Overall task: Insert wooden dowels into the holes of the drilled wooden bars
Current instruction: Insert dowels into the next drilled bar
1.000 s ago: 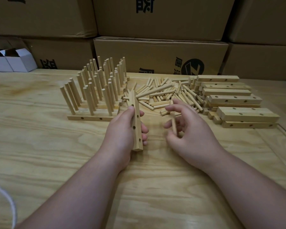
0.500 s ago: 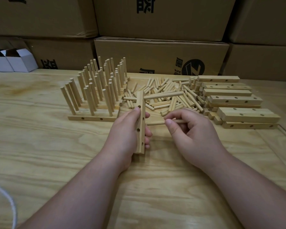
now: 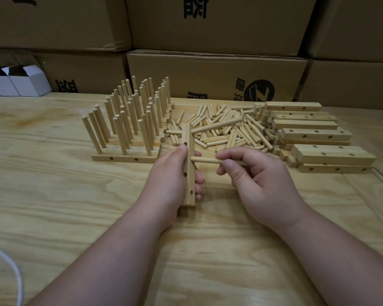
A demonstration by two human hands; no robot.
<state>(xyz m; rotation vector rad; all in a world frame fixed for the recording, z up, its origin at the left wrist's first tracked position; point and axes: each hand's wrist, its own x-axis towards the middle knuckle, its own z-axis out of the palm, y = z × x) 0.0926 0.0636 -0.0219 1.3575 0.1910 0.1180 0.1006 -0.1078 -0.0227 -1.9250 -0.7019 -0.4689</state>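
My left hand [image 3: 170, 180] grips a drilled wooden bar [image 3: 189, 171] held lengthwise away from me, with side holes facing up. One dowel [image 3: 217, 126] sticks out of the bar's far end towards the right. My right hand [image 3: 259, 180] pinches a second dowel [image 3: 206, 160] lying level, its left tip touching the bar's right face near the middle. Loose dowels [image 3: 230, 133] lie in a heap behind my hands. Empty drilled bars [image 3: 318, 140] are stacked to the right.
Finished bars with upright dowels [image 3: 128, 124] stand at the left of the heap on the wooden table [image 3: 53, 206]. Cardboard boxes [image 3: 217, 78] wall off the back. Small white boxes [image 3: 20, 80] sit far left. A white cord [image 3: 16, 274] curls at the lower left.
My right hand turned its dowel from upright to level and brought its tip to the bar's side. The left hand tilted the bar slightly and shifted it right.
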